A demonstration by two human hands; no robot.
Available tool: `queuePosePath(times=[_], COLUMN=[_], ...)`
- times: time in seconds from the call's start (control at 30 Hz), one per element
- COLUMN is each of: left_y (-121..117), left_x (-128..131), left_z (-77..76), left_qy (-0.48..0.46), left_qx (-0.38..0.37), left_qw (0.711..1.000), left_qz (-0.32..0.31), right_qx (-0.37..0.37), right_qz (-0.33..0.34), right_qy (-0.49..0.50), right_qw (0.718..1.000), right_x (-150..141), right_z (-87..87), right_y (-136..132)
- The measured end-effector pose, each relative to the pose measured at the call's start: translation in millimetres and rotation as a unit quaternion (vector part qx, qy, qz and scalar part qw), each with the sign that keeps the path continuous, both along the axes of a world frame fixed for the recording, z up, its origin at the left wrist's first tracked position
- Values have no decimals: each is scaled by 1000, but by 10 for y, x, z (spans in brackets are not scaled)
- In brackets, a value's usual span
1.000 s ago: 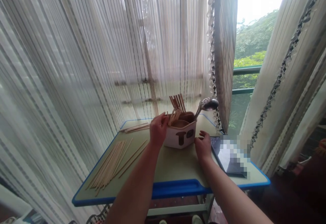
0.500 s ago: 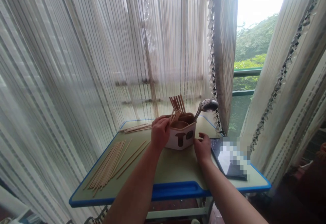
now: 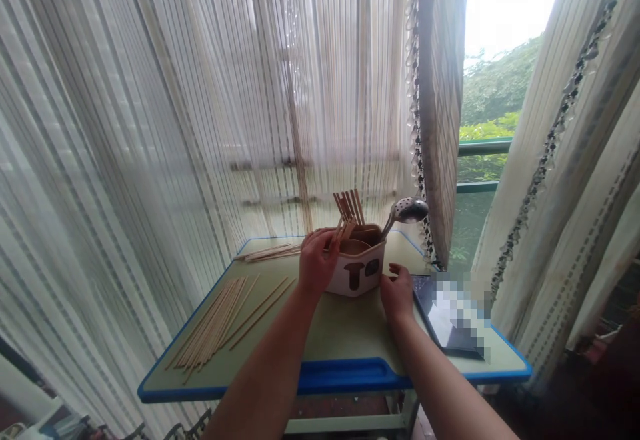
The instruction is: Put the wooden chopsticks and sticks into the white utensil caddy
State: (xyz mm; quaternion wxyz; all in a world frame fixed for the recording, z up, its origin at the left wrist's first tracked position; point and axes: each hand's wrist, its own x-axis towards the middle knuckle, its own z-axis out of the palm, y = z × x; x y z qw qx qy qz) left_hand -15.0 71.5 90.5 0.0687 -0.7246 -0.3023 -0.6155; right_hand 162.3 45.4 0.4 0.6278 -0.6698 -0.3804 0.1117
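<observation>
Desk [image 3: 360,333]: blue near edge; green top runs between forearms to box [image 3: 363,279]. Loose sticks [image 3: 215,323] at left, tablet [image 3: 453,332] at right. Right hand [image 3: 397,293] half-open beside box, unchanged. Left hand [image 3: 316,263]: fingers further over box's left rim than a second ago; grip cannot be told. Skimmer [image 3: 411,211] and standing sticks [image 3: 353,207] project from box; curtain [image 3: 330,93] beyond.

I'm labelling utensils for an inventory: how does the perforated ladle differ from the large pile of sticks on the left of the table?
The ladle is shiny and metallic; the pile of sticks is pale and looks wooden. The ladle slants out of the white holder, bowl end up, while the pile lies flat on the table. The ladle is a single utensil; the pile has many. Both include slender shafts.
</observation>
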Motion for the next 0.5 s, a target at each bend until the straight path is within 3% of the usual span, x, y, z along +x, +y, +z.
queuePosePath(times=[0.17,0.33,0.5], left_y=[0,-24,-7], left_x=[-6,3,-13], left_z=[12,22,-6], left_qy=[-8,31,12], left_qx=[0,-22,-64], left_qw=[1000,999,998], left_qz=[19,-11,-9], right_qx=[-3,-13,-19], right_qz=[3,5,6], right_qy=[-22,-28,-37], right_qw=[1000,1000,999], right_x=[14,14,-7], right_z=[-33,-27,7], right_y=[35,33,3])
